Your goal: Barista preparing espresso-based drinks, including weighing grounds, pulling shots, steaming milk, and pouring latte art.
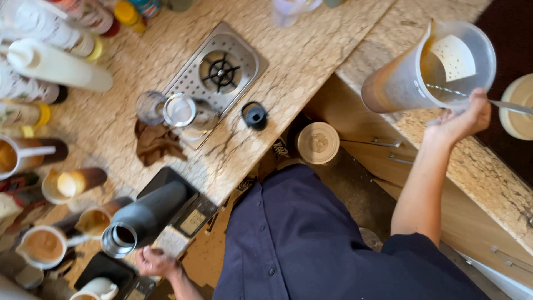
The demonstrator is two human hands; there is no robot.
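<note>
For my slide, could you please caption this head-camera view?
Seen from above: the right hand stirs brown liquid in a translucent pitcher on a stone counter, while the left hand steadies a dark tumbler.

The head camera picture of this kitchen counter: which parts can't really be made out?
- Left hand: its fingers sit behind the tall black steel bottle, grip unclear.
- Right hand: holds a thin metal stirrer; its tip is lost inside the clear plastic pitcher.
- Small scale display: too small to read.
- White squeeze bottles: cut by the left edge.

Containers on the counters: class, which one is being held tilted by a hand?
The large clear plastic pitcher with tan liquid, tilted by the right hand; the other containers stand unheld.
</note>
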